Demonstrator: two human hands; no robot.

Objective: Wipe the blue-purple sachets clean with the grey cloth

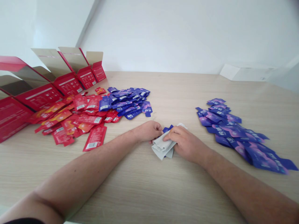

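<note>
In the middle of the table, my right hand [187,143] grips a folded pale grey cloth [162,146]. The cloth presses over a blue sachet [167,128], which is mostly hidden; only its upper edge and a bit below show. My left hand [149,131] is closed, thumb and fingers pinched at the sachet's left edge beside the cloth. Behind my left hand lies a heap of blue sachets [130,101]. More blue-purple sachets [233,127] lie overlapping in a row to the right of my right hand.
A pile of red sachets [80,119] spreads over the left of the table [130,193]. Behind it, several red cardboard boxes [70,84] stand in a row with their flaps up. A white box-like object [245,73] sits at the far right edge, against the white wall [177,37].
</note>
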